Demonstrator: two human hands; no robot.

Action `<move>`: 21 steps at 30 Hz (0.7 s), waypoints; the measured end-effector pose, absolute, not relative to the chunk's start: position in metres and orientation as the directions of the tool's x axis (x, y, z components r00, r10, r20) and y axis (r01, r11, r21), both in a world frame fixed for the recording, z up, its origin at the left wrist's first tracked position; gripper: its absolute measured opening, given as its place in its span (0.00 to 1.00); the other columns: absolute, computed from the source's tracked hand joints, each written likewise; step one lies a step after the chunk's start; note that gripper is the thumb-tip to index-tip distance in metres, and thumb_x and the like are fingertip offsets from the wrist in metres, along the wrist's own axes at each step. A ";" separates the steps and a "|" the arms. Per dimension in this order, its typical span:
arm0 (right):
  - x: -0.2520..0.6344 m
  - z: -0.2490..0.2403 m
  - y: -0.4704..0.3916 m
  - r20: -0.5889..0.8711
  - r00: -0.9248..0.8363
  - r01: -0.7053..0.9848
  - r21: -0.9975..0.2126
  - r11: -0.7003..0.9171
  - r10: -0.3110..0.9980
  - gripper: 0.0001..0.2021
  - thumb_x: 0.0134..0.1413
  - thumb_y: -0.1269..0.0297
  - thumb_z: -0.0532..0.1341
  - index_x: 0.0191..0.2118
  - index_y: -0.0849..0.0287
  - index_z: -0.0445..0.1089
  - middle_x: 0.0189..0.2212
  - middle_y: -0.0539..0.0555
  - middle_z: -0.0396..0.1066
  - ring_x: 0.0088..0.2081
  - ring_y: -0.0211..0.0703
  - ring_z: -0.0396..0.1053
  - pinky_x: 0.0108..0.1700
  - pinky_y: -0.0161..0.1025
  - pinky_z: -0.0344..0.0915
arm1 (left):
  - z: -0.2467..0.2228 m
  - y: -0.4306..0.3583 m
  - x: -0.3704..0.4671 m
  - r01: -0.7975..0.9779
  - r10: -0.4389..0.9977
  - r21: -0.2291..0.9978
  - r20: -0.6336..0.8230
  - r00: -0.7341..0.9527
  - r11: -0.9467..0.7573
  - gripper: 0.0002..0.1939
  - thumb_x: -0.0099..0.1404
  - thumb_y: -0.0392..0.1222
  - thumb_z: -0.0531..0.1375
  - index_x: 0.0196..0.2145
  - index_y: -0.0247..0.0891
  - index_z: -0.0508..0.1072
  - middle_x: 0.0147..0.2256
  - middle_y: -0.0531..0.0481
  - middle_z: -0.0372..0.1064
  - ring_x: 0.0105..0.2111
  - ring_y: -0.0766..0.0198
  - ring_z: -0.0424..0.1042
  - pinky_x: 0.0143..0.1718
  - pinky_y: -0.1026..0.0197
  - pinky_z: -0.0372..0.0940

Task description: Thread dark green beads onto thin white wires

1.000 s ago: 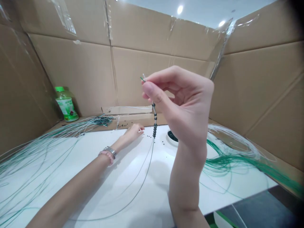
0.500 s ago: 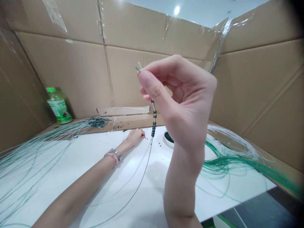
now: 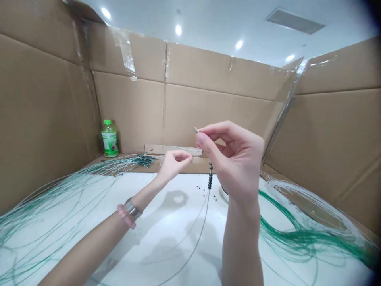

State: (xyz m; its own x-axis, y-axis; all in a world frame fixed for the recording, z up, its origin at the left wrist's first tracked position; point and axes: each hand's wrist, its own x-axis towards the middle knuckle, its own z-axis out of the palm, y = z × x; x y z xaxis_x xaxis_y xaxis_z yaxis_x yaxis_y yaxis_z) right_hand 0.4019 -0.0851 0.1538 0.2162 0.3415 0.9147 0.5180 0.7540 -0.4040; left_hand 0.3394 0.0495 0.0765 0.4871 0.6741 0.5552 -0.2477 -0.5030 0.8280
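My right hand (image 3: 238, 159) is raised in a pinch on a green wire and a white wire, whose short tips (image 3: 196, 130) stick out past thumb and forefinger. Below the hand hangs a row of black beads (image 3: 210, 180) threaded on these wires. The long wire tail (image 3: 200, 242) curves down over the white board. Just left of it, my left hand (image 3: 175, 163) hovers with thumb and forefinger pressed together; whatever they hold is too small to make out. Several loose black beads (image 3: 204, 190) lie on the board below. A white bowl (image 3: 224, 195) is mostly hidden behind my right wrist.
Long green and white wires (image 3: 98, 171) spread over the left side, their beaded ends (image 3: 145, 160) bunched at the back. Coiled green wires (image 3: 285, 234) and white wires (image 3: 321, 202) lie on the right. A green-capped bottle (image 3: 110, 142) stands back left. Cardboard walls (image 3: 202, 103) surround the board.
My left hand has lifted off the board near the loose beads, its fingers now pinched beside my right hand. The camera view has tilted up and turned left. My right hand keeps its pinch.
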 end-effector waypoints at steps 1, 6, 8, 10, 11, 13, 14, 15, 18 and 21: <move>0.400 0.153 -0.085 0.915 0.208 0.524 -0.404 0.750 0.347 0.04 0.49 0.74 0.62 0.29 0.58 0.72 0.24 0.46 0.70 0.27 0.31 0.69 0.28 0.27 0.71 | 0.083 0.046 0.330 -0.289 0.673 0.819 0.573 0.467 -0.496 0.08 0.55 0.42 0.63 0.24 0.34 0.73 0.22 0.50 0.71 0.25 0.66 0.70 0.27 0.64 0.65; 0.386 0.151 -0.087 0.920 0.163 0.543 -0.385 0.746 0.356 0.05 0.49 0.75 0.63 0.29 0.58 0.71 0.24 0.46 0.69 0.26 0.31 0.68 0.29 0.28 0.71 | 0.112 0.016 0.288 -0.515 0.623 0.715 0.685 0.379 -0.473 0.03 0.54 0.41 0.63 0.27 0.39 0.75 0.23 0.53 0.72 0.26 0.69 0.71 0.28 0.67 0.67; 0.381 0.150 -0.090 0.918 0.158 0.551 -0.388 0.739 0.364 0.04 0.49 0.75 0.62 0.30 0.58 0.71 0.25 0.47 0.69 0.27 0.33 0.69 0.30 0.30 0.73 | 0.120 0.005 0.278 -0.617 0.585 0.655 0.727 0.359 -0.437 0.01 0.54 0.37 0.64 0.28 0.41 0.76 0.24 0.54 0.73 0.27 0.70 0.72 0.30 0.68 0.69; 0.376 0.149 -0.092 0.920 0.147 0.555 -0.381 0.740 0.363 0.04 0.50 0.75 0.62 0.31 0.59 0.70 0.27 0.49 0.70 0.30 0.35 0.70 0.32 0.32 0.74 | 0.124 -0.002 0.271 -0.675 0.557 0.617 0.752 0.352 -0.405 0.04 0.55 0.34 0.63 0.29 0.42 0.77 0.26 0.54 0.75 0.28 0.71 0.74 0.32 0.70 0.70; 0.374 0.149 -0.094 0.922 0.141 0.556 -0.374 0.742 0.360 0.04 0.50 0.75 0.61 0.32 0.60 0.70 0.29 0.50 0.71 0.31 0.36 0.71 0.33 0.33 0.75 | 0.126 -0.004 0.268 -0.684 0.551 0.611 0.756 0.353 -0.399 0.05 0.56 0.33 0.63 0.29 0.43 0.77 0.27 0.55 0.75 0.28 0.71 0.74 0.33 0.70 0.71; 0.370 0.147 -0.096 0.927 0.129 0.565 -0.361 0.742 0.353 0.05 0.50 0.77 0.60 0.32 0.60 0.70 0.32 0.51 0.72 0.35 0.38 0.72 0.35 0.34 0.75 | 0.127 -0.007 0.263 -0.690 0.547 0.604 0.761 0.350 -0.399 0.07 0.57 0.32 0.63 0.30 0.43 0.77 0.28 0.56 0.76 0.29 0.72 0.75 0.34 0.72 0.71; 0.369 0.147 -0.097 0.927 0.125 0.573 -0.357 0.737 0.353 0.06 0.50 0.77 0.60 0.32 0.60 0.70 0.33 0.52 0.73 0.36 0.38 0.72 0.35 0.34 0.75 | 0.128 -0.009 0.261 -0.694 0.545 0.599 0.764 0.345 -0.400 0.08 0.57 0.31 0.62 0.30 0.43 0.78 0.28 0.56 0.76 0.29 0.72 0.75 0.34 0.73 0.71; 0.367 0.146 -0.098 0.926 0.123 0.581 -0.359 0.730 0.357 0.06 0.50 0.77 0.60 0.32 0.59 0.70 0.34 0.52 0.73 0.37 0.39 0.72 0.36 0.34 0.75 | 0.128 -0.009 0.260 -0.697 0.542 0.593 0.769 0.340 -0.403 0.08 0.57 0.30 0.62 0.30 0.44 0.78 0.28 0.56 0.76 0.30 0.73 0.75 0.34 0.74 0.71; 0.364 0.144 -0.099 0.921 0.110 0.583 -0.364 0.726 0.373 0.07 0.49 0.78 0.60 0.32 0.58 0.69 0.35 0.51 0.73 0.38 0.38 0.73 0.35 0.33 0.75 | 0.130 -0.012 0.257 -0.695 0.532 0.576 0.784 0.321 -0.430 0.08 0.57 0.31 0.62 0.31 0.44 0.78 0.29 0.56 0.76 0.30 0.72 0.76 0.33 0.73 0.72; 0.362 0.144 -0.098 0.919 0.104 0.578 -0.367 0.729 0.381 0.08 0.49 0.78 0.60 0.32 0.57 0.69 0.36 0.51 0.73 0.37 0.38 0.72 0.33 0.33 0.75 | 0.130 -0.013 0.256 -0.677 0.542 0.570 0.788 0.292 -0.465 0.07 0.57 0.31 0.63 0.31 0.43 0.77 0.30 0.54 0.76 0.30 0.69 0.76 0.33 0.71 0.73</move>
State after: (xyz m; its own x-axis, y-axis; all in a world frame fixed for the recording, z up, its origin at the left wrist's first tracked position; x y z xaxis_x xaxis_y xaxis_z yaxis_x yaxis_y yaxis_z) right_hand 0.3620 -0.0981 0.1435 0.1038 0.3805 0.9189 0.5782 0.7286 -0.3671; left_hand 0.2556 -0.0128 0.1301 0.2917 0.5422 0.7880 -0.6774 -0.4645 0.5704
